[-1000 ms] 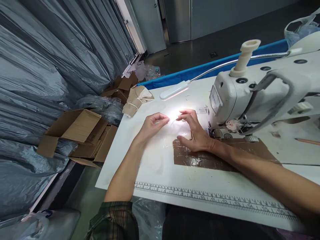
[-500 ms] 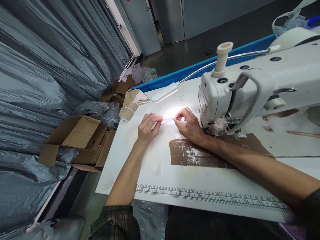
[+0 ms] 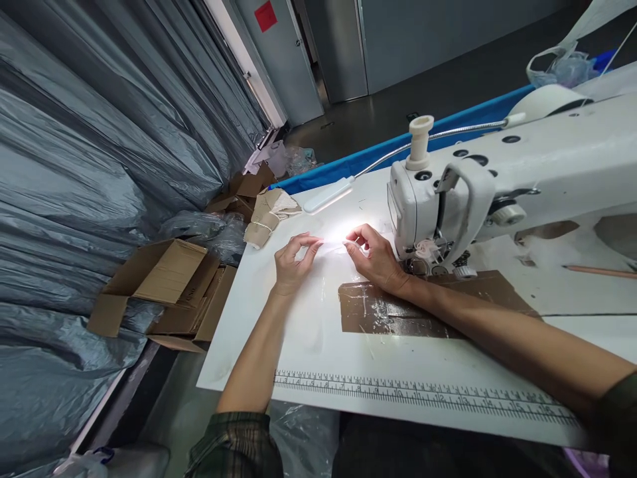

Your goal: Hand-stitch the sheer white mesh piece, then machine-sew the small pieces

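Observation:
A thin white strip (image 3: 332,245), perhaps fabric, stretches between my two hands above the white table (image 3: 298,338). Thumb and fingers of my left hand (image 3: 293,264) pinch its left end. My right hand (image 3: 372,255) pinches the other end, close to the head of a white sewing machine (image 3: 527,159). Glare from a small gooseneck lamp (image 3: 329,196) washes out the strip, so its edges and material are hard to make out. Below my right wrist lies a brown taped panel (image 3: 368,309) on the tabletop.
A tied beige cloth bundle (image 3: 266,216) sits at the table's far left corner. Open cardboard boxes (image 3: 169,272) stand on the floor at left, beside a grey curtain (image 3: 99,153). A ruler scale (image 3: 408,392) runs along the front edge. A pencil (image 3: 597,271) lies at right.
The camera view has shifted slightly, bringing a red sheet on the door into view. Both hands keep their pinch on the strip, with little movement over the table.

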Demonstrator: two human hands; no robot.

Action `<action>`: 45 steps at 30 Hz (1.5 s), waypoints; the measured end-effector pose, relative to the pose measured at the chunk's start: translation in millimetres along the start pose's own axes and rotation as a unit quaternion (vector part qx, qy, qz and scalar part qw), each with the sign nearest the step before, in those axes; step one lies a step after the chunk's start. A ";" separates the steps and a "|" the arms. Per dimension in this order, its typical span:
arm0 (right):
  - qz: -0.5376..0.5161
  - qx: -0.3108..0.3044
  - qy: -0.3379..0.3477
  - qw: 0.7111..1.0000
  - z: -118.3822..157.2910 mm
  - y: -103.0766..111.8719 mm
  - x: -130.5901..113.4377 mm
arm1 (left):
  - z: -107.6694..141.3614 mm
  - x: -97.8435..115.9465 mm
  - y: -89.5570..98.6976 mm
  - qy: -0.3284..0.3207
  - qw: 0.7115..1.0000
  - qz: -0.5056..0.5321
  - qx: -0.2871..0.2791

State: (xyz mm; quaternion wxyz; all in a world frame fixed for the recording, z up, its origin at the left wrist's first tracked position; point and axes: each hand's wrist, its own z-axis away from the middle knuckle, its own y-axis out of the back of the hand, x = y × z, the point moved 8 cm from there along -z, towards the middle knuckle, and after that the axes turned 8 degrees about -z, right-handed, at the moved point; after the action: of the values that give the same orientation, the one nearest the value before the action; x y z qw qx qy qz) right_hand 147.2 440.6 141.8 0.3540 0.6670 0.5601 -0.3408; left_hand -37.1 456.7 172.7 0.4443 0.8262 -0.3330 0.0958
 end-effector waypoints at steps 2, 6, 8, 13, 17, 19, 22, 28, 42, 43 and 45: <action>-0.004 -0.003 -0.014 1.000 0.9 -0.4 -1.0 | 0.2 -2.4 -0.9 0.011 0.999 0.039 -0.002; -0.038 -0.022 -0.090 0.995 6.7 -5.5 3.9 | 1.3 -8.7 -4.3 0.071 0.986 0.150 -0.016; -0.088 -0.038 -0.127 0.987 10.9 -10.8 3.6 | 2.2 -10.3 -5.9 0.105 0.976 0.186 -0.033; -0.204 -0.043 -0.228 0.951 26.8 -12.2 -6.8 | 1.7 -4.5 -2.0 0.128 0.959 0.244 -0.070; -0.232 -0.114 -0.303 0.917 56.3 1.7 -17.3 | 9.2 15.0 -4.7 0.118 0.946 0.268 -0.140; -0.233 -0.184 -0.311 0.903 76.3 13.0 -24.1 | 19.7 30.4 -9.8 0.107 0.940 0.267 -0.185; -0.207 -0.261 -0.299 0.894 105.8 36.8 -31.1 | 41.4 55.8 -23.2 0.077 0.927 0.254 -0.263; -0.096 -0.183 -0.294 0.933 133.5 90.1 -18.8 | 60.2 82.4 -28.2 0.002 0.968 0.074 -0.239; 0.295 -0.128 -0.047 0.946 117.1 117.5 -39.3 | 80.2 80.1 -50.6 -0.027 0.962 -0.110 -0.250; 0.266 -0.133 -0.050 0.953 114.1 116.9 -38.9 | 78.6 83.1 -46.2 -0.027 0.968 -0.088 -0.235; 0.202 -0.145 -0.069 0.966 107.1 114.9 -37.9 | 79.2 93.4 -40.1 -0.021 0.972 0.004 -0.233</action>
State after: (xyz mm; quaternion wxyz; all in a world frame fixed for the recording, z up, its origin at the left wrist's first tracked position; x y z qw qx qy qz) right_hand 249.3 315.9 129.1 0.5460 0.6827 0.4315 -0.2227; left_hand 48.4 365.4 141.8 0.6175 0.7002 -0.3583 -0.0002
